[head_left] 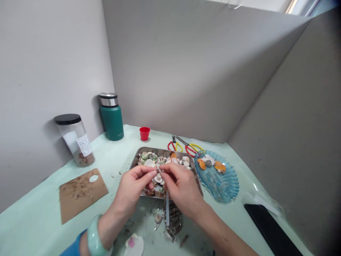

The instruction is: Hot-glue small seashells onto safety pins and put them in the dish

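Observation:
My left hand [137, 179] and my right hand [182, 185] meet fingertip to fingertip over a metal tray [134, 161]. Both are closed in a pinch around something small and pale, too small to name. Beneath them the tray holds many small seashells [149, 163], white, green and brown. A narrow grey stick-like tool [167, 213] lies below my right hand, its upper end close to the fingers. It rests over a pile of small metal pieces [176, 218]. Nearer to me lies a white shell [134, 245] with a pink spot.
Right of the tray, a blue glass dish [223, 188] carries orange and grey shells. Red-and-yellow-handled scissors [193, 147] and pliers-like cutters [175, 144] lie behind. A red cup [144, 134], green bottle [112, 121], jar [80, 142], brown board [82, 192] and black phone-like slab [269, 227] surround these.

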{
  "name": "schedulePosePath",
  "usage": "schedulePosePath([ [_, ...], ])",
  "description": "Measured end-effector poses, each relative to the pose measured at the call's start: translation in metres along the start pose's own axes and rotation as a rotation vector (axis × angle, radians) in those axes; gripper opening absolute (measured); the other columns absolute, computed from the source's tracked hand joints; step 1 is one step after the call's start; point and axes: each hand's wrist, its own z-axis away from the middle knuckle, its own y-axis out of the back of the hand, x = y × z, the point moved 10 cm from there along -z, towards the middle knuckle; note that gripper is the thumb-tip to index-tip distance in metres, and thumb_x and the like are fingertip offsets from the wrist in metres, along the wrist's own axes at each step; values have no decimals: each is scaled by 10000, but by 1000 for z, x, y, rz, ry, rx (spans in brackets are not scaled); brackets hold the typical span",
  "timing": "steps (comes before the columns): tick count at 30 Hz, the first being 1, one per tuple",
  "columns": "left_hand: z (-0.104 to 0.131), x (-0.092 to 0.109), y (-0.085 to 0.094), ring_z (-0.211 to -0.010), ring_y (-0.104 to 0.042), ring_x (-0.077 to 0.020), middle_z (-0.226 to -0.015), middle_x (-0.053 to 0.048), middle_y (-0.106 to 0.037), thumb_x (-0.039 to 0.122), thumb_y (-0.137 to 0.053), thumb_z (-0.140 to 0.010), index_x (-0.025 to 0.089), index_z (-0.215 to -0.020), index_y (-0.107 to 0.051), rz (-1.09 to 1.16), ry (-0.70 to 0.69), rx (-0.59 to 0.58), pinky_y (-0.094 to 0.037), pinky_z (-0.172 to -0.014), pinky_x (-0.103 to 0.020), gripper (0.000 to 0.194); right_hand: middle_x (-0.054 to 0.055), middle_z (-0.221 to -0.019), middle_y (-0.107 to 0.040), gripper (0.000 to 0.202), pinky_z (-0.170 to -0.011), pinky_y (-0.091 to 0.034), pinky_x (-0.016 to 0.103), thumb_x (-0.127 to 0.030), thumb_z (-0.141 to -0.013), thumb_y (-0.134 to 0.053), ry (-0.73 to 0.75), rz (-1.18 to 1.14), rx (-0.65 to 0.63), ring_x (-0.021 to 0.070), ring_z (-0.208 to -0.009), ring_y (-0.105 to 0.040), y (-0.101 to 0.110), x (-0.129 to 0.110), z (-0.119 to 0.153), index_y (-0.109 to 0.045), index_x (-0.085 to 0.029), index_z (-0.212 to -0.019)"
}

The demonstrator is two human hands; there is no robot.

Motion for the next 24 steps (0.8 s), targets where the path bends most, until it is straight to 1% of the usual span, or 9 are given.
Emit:
schedulePosePath([
  [6, 0, 1, 0, -467, -506, -96, -480, 28, -573, 302, -698, -676, 143, -772, -658, 5, 8, 14, -409, -475, -195, 190, 20, -825, -648, 152, -676, -418, 255, -198, -867, -459, -35, -25, -21, 149, -741, -585, -4, 5, 1, -593, -200, -938],
  [10, 0, 3, 0, -453, -501, -92, -467, 30, -570, 305, -702, -671, 139, -774, -648, 14, 13, 31, -401, -465, -191, 203, 10, -762, -634, 165, -639, -416, 245, -186, -853, -466, -76, -32, -22, 146, -698, -581, -3, 10, 1, -550, -196, -995],
  [12, 0, 3, 0, -447, -493, -87, -455, 33, -564, 302, -698, -678, 137, -779, -643, 11, 11, 34, -396, -469, -189, 201, 1, -740, -622, 149, -623, -414, 237, -191, -851, -469, -93, -34, -15, 141, -684, -575, -1, 13, 1, -535, -199, -984],
  [16, 0, 1, 1, -454, -485, -85, -456, 32, -563, 301, -690, -692, 135, -795, -641, 25, 11, 33, -383, -476, -188, 201, 4, -779, -615, 128, -590, -416, 227, -222, -859, -460, -126, -87, -5, 120, -635, -559, 2, 19, 1, -527, -207, -968],
  [17, -1, 0, 1, -455, -484, -86, -457, 32, -562, 305, -689, -694, 136, -800, -641, 38, 19, 32, -382, -476, -191, 205, -1, -759, -605, 131, -580, -418, 226, -230, -862, -456, -141, -122, -7, 114, -609, -550, 2, 20, 1, -527, -209, -970],
  [19, -1, -2, 0, -454, -481, -90, -456, 35, -556, 313, -686, -697, 140, -803, -642, 75, 39, 18, -382, -478, -198, 207, -28, -657, -559, 147, -535, -416, 218, -249, -866, -445, -201, -252, -19, 102, -537, -521, 0, 26, 0, -517, -209, -988],
  [22, -1, -2, -5, -468, -486, -92, -479, 32, -562, 299, -689, -696, 142, -819, -658, 115, 53, -40, -391, -491, -205, 202, -68, -567, -487, 178, -445, -397, 202, -275, -842, -463, -374, -599, -86, 83, -429, -449, -14, 38, 2, -474, -196, -1000],
  [24, 0, 2, -10, -496, -501, -82, -624, -2, -638, 273, -693, -695, 147, -811, -670, 123, 34, -81, -412, -520, -210, 173, -70, -578, -488, 213, -409, -380, 193, -301, -808, -508, -488, -825, -141, 68, -400, -412, -26, 41, 5, -462, -186, -982],
])
